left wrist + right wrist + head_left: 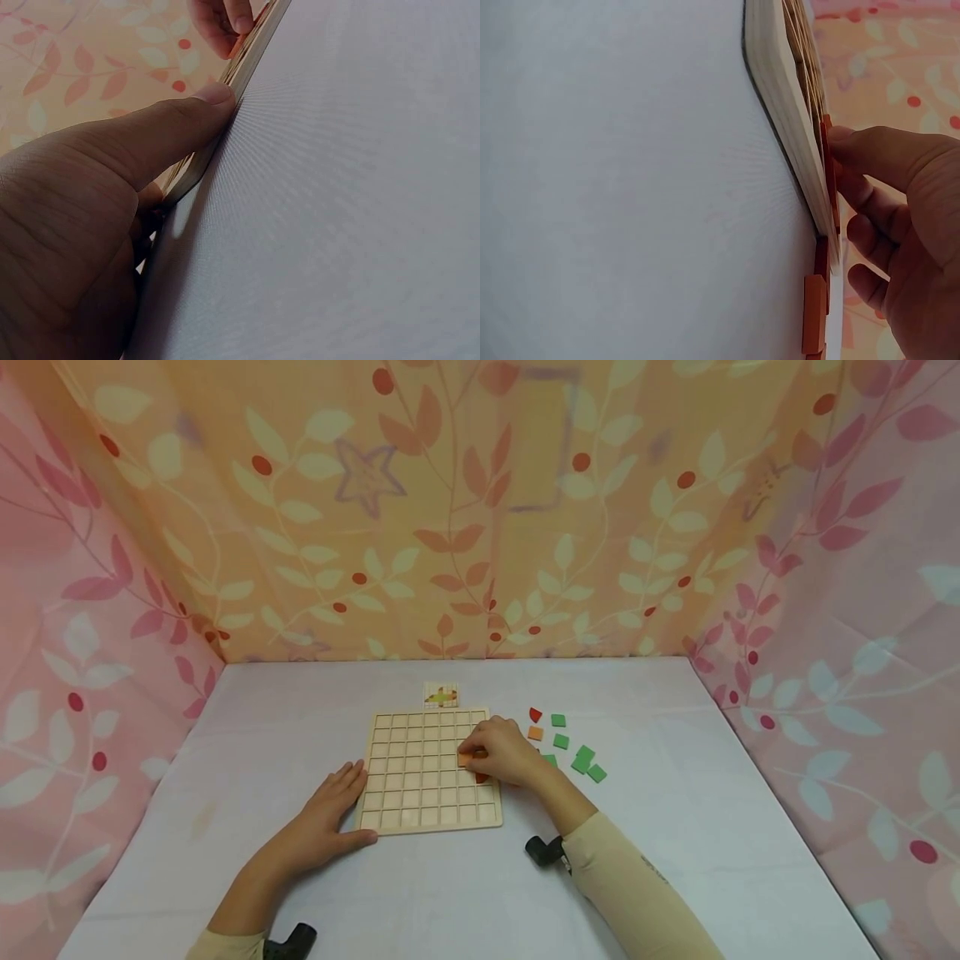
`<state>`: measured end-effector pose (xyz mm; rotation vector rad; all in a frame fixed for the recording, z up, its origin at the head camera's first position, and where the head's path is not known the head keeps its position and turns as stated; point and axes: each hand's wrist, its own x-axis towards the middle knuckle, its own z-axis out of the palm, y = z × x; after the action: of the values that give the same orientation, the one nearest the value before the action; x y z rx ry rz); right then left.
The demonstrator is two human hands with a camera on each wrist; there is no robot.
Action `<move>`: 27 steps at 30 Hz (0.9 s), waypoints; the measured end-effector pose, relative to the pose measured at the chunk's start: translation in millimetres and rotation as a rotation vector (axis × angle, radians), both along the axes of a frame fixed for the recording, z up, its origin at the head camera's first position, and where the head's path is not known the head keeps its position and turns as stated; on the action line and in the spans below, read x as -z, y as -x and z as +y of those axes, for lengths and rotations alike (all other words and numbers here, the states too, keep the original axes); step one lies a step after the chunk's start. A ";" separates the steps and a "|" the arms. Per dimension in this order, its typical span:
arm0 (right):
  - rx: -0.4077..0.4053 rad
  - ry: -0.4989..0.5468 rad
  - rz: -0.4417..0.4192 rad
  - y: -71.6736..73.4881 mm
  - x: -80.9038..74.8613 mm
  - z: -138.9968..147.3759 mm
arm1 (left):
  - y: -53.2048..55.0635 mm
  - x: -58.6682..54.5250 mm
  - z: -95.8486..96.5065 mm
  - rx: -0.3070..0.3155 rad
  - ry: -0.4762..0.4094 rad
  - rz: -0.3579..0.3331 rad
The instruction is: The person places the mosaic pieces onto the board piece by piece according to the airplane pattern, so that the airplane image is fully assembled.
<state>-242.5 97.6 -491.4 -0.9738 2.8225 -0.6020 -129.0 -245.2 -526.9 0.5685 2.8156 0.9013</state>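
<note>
Head view puts your left hand (326, 814) nearest, down and left of your grip: fingers stretched along the board's left edge, thumb at its near corner, not pinching anything as far as I can see. Your right hand (501, 752) is the busy one, with an orange tile (465, 761) between thumb and index finger, over the right side of the wooden grid board (420, 781). Can't tell if that tile is actually sitting in a cell. You've also got a red piece (481, 778) just below the grip, partly under your hand.

Off to the right of the grip, a bunch of green squares (597, 773) are lying loose on the white cloth (420, 902). A bit further up and right you've got another orange tile (536, 733), with a red shield-shaped piece (536, 714) just beyond it. Past the board's far edge, up and left of your grip, there's a little picture card (441, 695). Way behind everything hangs a leafy yellow-orange curtain (487, 552).
</note>
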 end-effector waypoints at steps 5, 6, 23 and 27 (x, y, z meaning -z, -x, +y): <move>-0.001 -0.008 0.009 2.1 0.0 -0.6 | 0.9 0.0 -1.4 -0.003 -0.003 0.006; -0.002 -0.009 0.009 2.4 0.2 -0.6 | 0.7 -0.2 -1.5 -0.003 -0.003 0.008; -0.032 -0.032 -0.018 2.7 -2.8 -2.6 | 0.8 0.4 -0.8 0.007 0.005 0.014; -0.035 -0.037 -0.022 0.3 -4.3 -3.1 | -0.2 1.3 -0.7 0.004 0.006 0.014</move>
<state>-242.9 94.5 -487.1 -1.0020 2.7807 -0.5509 -128.8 -245.9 -528.2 0.5814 2.8279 0.8909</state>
